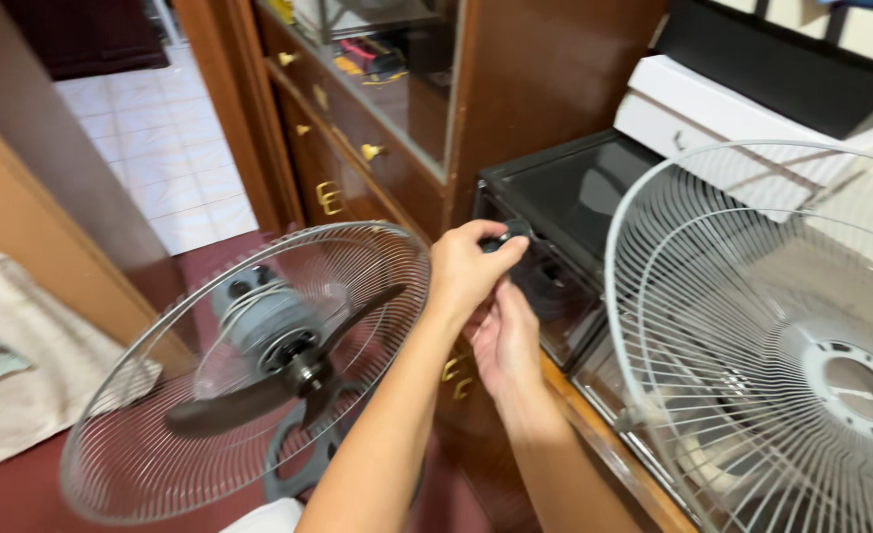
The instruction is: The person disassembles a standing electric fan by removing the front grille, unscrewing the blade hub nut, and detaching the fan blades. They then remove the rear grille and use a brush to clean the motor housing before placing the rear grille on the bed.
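Note:
My left hand (468, 268) is raised in front of a black box-shaped appliance (565, 192) and pinches a small black knob-like part (508, 237) between thumb and fingers. Just below it is my right hand (505, 343). Its fingers reach up behind the left hand, so I cannot tell whether they touch the part. To the left stands a grey fan (273, 341) with dark blades (221, 407) and only its rear wire guard (140, 444) on. A detached pale front guard (742, 296) leans at the right.
A brown wooden cabinet (357, 163) with brass handles and a glass door runs along the back. White boxes (698, 109) sit behind the appliance. A beige cloth (22, 365) lies at the left on a red floor; white tiles (165, 148) lie beyond.

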